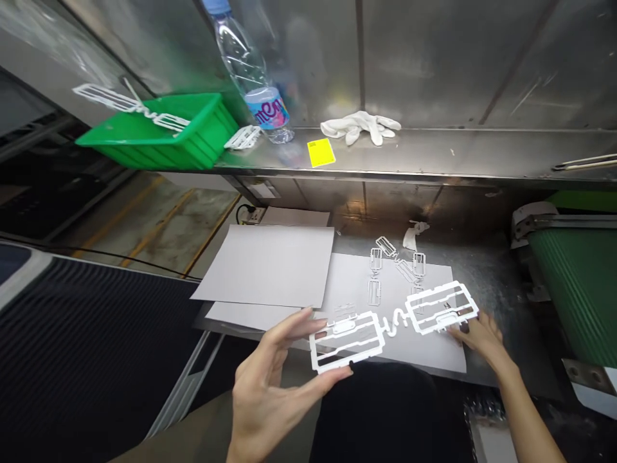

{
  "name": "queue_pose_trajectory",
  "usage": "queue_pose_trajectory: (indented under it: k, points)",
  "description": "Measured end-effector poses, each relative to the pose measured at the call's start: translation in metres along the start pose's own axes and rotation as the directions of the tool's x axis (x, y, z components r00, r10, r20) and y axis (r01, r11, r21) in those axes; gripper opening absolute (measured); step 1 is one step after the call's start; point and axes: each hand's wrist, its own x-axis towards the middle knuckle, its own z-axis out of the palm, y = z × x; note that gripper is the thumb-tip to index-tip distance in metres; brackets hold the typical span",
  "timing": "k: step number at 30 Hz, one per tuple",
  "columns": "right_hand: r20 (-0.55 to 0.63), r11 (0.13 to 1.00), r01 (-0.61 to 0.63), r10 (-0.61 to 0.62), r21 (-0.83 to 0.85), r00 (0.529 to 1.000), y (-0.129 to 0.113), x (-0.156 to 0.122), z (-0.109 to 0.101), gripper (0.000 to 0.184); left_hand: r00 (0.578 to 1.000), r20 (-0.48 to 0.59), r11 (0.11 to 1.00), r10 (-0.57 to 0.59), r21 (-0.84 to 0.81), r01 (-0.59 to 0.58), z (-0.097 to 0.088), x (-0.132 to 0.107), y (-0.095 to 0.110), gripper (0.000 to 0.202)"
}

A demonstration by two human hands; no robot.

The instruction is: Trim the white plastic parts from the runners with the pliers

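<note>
My left hand (274, 379) pinches one end of a white plastic part (380, 334) between thumb and fingers. Two slotted rectangular frames make up this part, joined by a thin zigzag strip, and it is raised above the work surface. Behind its right-hand frame is my right hand (482, 337), partly covered by it. A small dark thing shows at the right fingers, too hidden to name. Similar white frame parts (375, 292) lie farther back on a white sheet (409, 354).
A green bin (207, 138) holding white parts stands on the metal shelf (414, 154) with a plastic bottle (267, 109), a yellow note (321, 153) and white gloves (361, 125). White boards (270, 263) lie at left. A green conveyor belt (578, 289) borders the right side.
</note>
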Motion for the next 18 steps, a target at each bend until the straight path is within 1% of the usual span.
queue_pose_trajectory:
  k: [1,2,3,4,6,8,9,10,12,13,14,15,16,17,18]
  points:
    - [0.028,0.999,-0.015,0.016,-0.034,0.999,0.012,0.005,0.012,0.096,1.0,-0.023,1.0,0.001,-0.011,-0.001,0.0,-0.001,-0.001,0.085]
    - [0.038,0.999,-0.021,0.022,-0.048,0.999,0.021,0.007,0.02,0.097,0.999,-0.047,1.0,0.005,-0.023,-0.006,0.0,-0.002,-0.002,0.086]
    - [0.047,0.998,-0.017,0.02,-0.059,0.999,0.028,0.006,0.025,0.093,0.997,-0.072,0.999,0.014,-0.037,-0.017,0.0,-0.003,-0.003,0.087]
    - [0.052,0.998,-0.008,0.011,-0.07,0.999,0.032,0.004,0.027,0.088,0.995,-0.097,0.998,0.024,-0.05,-0.029,0.001,-0.004,-0.004,0.088]
    - [0.049,0.996,-0.009,0.014,-0.088,0.999,0.032,-0.001,0.023,0.08,0.987,-0.149,0.996,0.059,-0.055,-0.068,0.002,-0.004,-0.007,0.09]
    - [0.05,0.996,-0.021,0.025,-0.089,0.998,0.021,-0.009,0.014,0.073,0.974,-0.188,0.991,0.127,-0.017,-0.132,0.004,-0.003,-0.011,0.091]
    - [0.048,0.998,-0.013,0.016,-0.062,0.999,0.012,-0.014,0.008,0.069,0.967,-0.194,0.986,0.165,0.008,-0.166,0.005,-0.002,-0.013,0.092]
    - [0.053,1.0,0.015,-0.014,-0.016,0.998,0.001,-0.021,0.003,0.063,0.96,-0.193,0.98,0.201,0.032,-0.199,0.006,-0.001,-0.015,0.091]
    - [0.106,0.975,0.134,-0.155,0.179,0.982,-0.027,-0.038,-0.007,0.053,0.948,-0.189,0.966,0.258,0.059,-0.251,0.007,0.0,-0.02,0.09]
    - [0.172,0.933,0.192,-0.252,0.305,0.952,-0.042,-0.049,-0.011,0.05,0.941,-0.194,0.961,0.277,0.066,-0.269,0.008,0.001,-0.023,0.09]
    - [0.263,0.863,0.204,-0.353,0.461,0.898,-0.058,-0.06,-0.015,0.047,0.935,-0.2,0.957,0.291,0.078,-0.281,0.009,0.001,-0.025,0.088]
    - [0.341,0.764,0.171,-0.461,0.623,0.819,-0.074,-0.071,-0.018,0.045,0.931,-0.209,0.954,0.299,0.092,-0.285,0.009,0.002,-0.028,0.086]
    - [0.382,0.663,0.121,-0.56,0.738,0.735,-0.089,-0.083,-0.022,0.044,0.929,-0.218,0.954,0.299,0.107,-0.281,0.01,0.002,-0.03,0.083]
    - [0.397,0.585,0.062,-0.621,0.809,0.676,-0.103,-0.093,-0.027,0.044,0.929,-0.228,0.955,0.291,0.122,-0.27,0.01,0.002,-0.032,0.079]
    - [0.399,0.52,-0.001,-0.654,0.854,0.643,-0.115,-0.103,-0.032,0.045,0.93,-0.236,0.957,0.284,0.138,-0.257,0.011,0.002,-0.033,0.075]
